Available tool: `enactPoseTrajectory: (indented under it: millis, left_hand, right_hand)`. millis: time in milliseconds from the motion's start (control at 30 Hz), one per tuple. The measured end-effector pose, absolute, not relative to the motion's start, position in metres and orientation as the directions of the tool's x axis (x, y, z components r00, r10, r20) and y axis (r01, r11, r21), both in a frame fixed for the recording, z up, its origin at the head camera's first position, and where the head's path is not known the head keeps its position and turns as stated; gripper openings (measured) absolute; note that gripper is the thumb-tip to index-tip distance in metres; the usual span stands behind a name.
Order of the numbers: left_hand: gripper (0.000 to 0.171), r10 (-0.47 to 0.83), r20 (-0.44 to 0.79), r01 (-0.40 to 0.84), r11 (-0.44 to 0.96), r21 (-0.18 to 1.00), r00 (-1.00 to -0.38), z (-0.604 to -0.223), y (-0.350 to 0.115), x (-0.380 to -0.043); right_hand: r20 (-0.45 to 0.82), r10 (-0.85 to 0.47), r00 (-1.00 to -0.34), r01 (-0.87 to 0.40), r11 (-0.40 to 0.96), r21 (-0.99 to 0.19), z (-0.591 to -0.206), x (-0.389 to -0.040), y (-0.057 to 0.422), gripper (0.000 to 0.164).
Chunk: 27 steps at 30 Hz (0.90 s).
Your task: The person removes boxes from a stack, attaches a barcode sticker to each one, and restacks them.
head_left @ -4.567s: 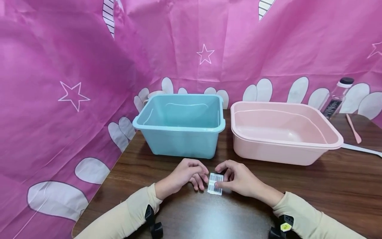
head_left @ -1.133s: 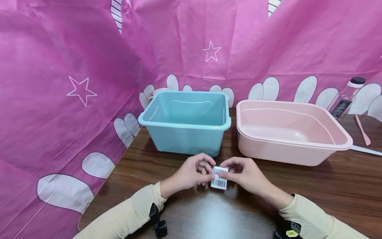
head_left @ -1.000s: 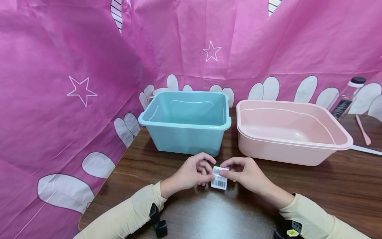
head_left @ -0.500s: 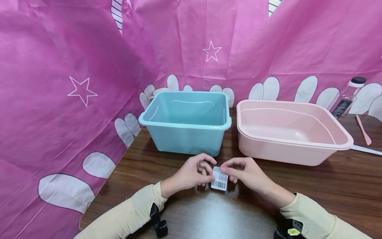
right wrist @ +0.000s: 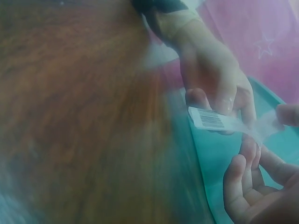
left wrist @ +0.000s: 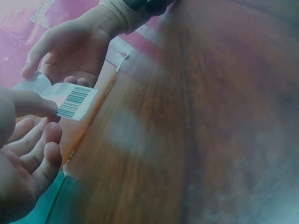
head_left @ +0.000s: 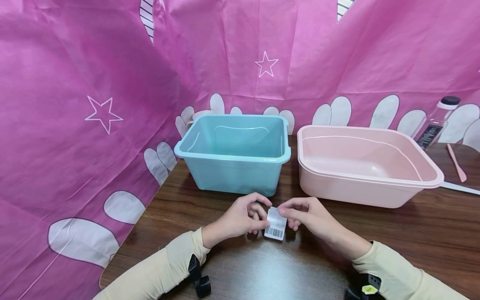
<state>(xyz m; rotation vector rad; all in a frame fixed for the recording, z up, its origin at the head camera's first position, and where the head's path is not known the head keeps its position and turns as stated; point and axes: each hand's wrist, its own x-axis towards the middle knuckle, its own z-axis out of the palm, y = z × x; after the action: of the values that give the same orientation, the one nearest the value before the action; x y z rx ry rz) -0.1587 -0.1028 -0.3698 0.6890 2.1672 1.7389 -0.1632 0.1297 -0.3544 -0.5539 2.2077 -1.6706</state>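
Observation:
A small white barcode label (head_left: 275, 227) is held between both hands just above the wooden table. My left hand (head_left: 241, 214) pinches its left edge between thumb and fingers. At the upper right corner, my right hand (head_left: 313, 216) pinches it with thumb and forefinger. Black bars show only on the lower part in the head view. In the left wrist view the far end of the label (left wrist: 74, 100) bends upward. The right wrist view shows a pale, partly see-through flap (right wrist: 267, 127) rising to the right thumb; whether it is a separate layer is hard to tell.
Beyond the hands stand a turquoise bin (head_left: 232, 173) and, to its right, a pink basin (head_left: 360, 189). At the back right are a clear bottle (head_left: 431, 129) with a black lid, a pink stick-like tool (head_left: 456, 163) and a white handle (head_left: 459, 188). A pink curtain (head_left: 210, 50) hangs behind.
The right thumb has shifted from the label's middle to its upper right corner. The upper barcode seen earlier no longer shows, and that end is bent up. The left hand has barely moved in the last second.

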Motion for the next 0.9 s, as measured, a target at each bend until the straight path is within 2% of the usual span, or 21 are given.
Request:
enactPoseTrajectory:
  millis: [533, 900]
  left_hand:
    - [0.042, 0.492, 0.006, 0.114, 0.19, 0.975, -0.87, -0.3706, -0.1029, -0.1603]
    - [0.042, 0.463, -0.025, 0.07, 0.187, 0.98, -0.886, -0.3728, -0.1045, -0.1636]
  right_hand:
    - [0.022, -0.527, -0.85, -0.162, 0.222, -0.962, -0.35, -0.165, 0.1332, 0.032]
    - [-0.014, -0.558, -0.83, -0.097, 0.168, -0.981, -0.3473, -0.1669, 0.1362, 0.04]
